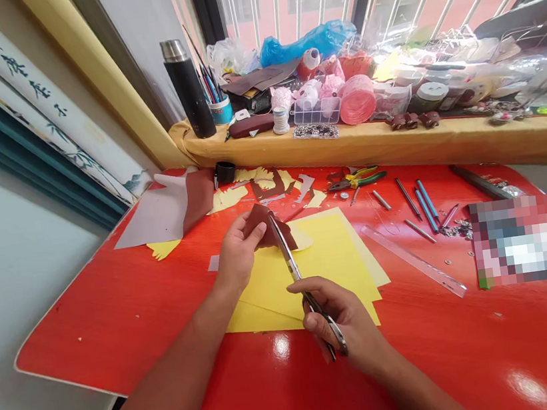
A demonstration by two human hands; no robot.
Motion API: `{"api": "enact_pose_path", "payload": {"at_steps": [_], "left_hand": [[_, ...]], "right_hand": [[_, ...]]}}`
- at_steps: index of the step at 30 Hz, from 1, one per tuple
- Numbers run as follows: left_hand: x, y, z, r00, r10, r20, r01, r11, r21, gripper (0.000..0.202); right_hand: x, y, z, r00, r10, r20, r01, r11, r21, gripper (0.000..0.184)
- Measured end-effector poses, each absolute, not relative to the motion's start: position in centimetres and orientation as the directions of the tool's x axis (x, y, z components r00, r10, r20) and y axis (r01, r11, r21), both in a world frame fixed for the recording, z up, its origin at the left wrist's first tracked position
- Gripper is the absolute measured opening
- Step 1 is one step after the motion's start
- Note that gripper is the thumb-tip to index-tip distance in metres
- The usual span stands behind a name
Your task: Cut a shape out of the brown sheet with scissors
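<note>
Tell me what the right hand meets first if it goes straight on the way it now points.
The right hand points its scissors up the table at the brown paper pinched in the left hand. That paper comes first; the blade tips appear already at it, though depth is hard to judge.

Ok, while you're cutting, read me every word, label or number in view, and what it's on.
Hanging scroll: dark brush characters, too stylised to read.
Clear ruler: markings too small to read.
Pixelated object: blurred out, nothing readable.
</note>
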State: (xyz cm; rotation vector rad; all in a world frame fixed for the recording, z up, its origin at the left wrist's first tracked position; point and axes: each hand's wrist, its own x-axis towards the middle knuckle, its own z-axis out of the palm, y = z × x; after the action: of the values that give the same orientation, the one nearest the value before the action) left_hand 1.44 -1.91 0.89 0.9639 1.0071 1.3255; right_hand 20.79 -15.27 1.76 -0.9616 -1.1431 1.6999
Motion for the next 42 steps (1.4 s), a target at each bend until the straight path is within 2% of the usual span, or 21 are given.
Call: {"api": "enact_pose_path", "payload": {"at_steps": [4,10,28,42], "left_hand": [[1.4,-1.9,0.7,-0.013,0.999,0.036,-0.257,-0.038,0.966,0.041],[1.5,-2.2,0.9,0.006,0.999,0.045,-0.246,-0.042,0.968,0.037],[1.7,-2.4,1.5,0.052,0.998,-0.031,-0.310,0.046,0.950,0.038],[1.7,-2.7,1.9,0.076,0.992,-0.102,-0.279,0.120,0.953,0.045]], "right_hand": [[20.8,-15.2,1.5,-0.344,0.926,-0.155,-0.225,-0.241,-0.944,0.063],[20.8,-15.1,1.3,-0.340,0.928,-0.155,-0.223,-0.239,-0.945,0.062],[20.9,-15.0,1.4,-0.340,0.928,-0.154,-0.235,-0.242,-0.941,0.057],[20.8,-15.1,1.2,-0.349,0.931,-0.112,-0.164,-0.178,-0.970,0.059]]}}
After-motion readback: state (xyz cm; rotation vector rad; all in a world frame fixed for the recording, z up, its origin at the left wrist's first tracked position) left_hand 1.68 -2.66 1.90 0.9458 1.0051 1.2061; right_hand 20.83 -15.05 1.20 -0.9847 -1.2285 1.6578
